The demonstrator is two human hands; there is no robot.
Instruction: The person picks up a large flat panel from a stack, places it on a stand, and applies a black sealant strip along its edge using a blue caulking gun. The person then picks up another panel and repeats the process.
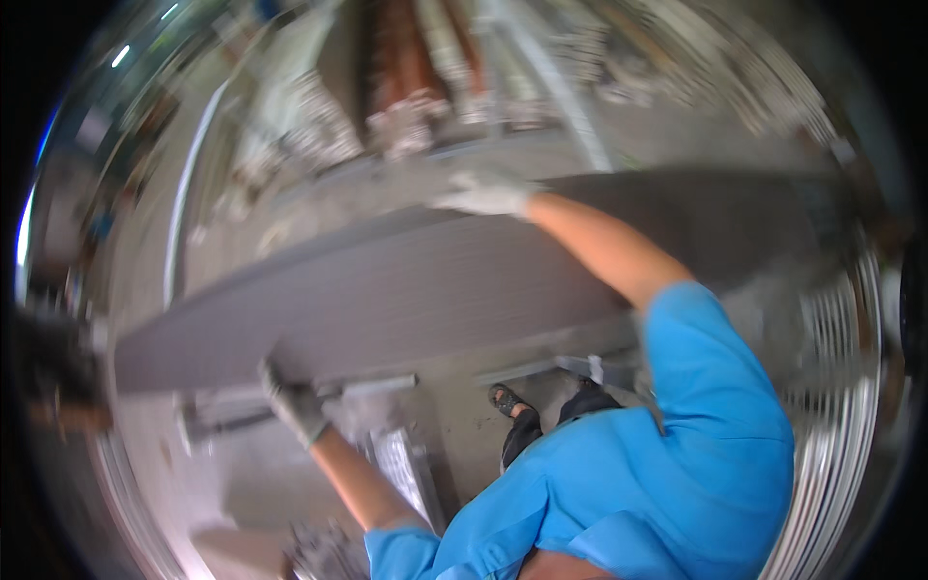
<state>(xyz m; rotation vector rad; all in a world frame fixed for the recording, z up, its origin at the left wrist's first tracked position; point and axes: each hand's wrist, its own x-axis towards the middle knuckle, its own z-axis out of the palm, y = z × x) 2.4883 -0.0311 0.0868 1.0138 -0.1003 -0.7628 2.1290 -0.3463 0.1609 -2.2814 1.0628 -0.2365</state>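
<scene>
A long, dark grey-brown board [416, 300] stretches across the view in front of me, its ends bent by the lens. My left hand [292, 398], in a pale work glove, grips the board's near edge toward the left end. With my right arm reaching over the board, my gloved right hand [488, 193] holds its far edge near the middle. Motion blurs the fingers of both hands, and part of the left fingers is hidden at the edge.
Bundles of long profiles, some reddish brown [411, 82], lie at the back. Pale metal bars [188, 193] stand at the far left. Low supports [377, 384] show below the board. More stacked strips [836, 416] lie at the right, and a silvery bundle [396, 459] lies near my left forearm.
</scene>
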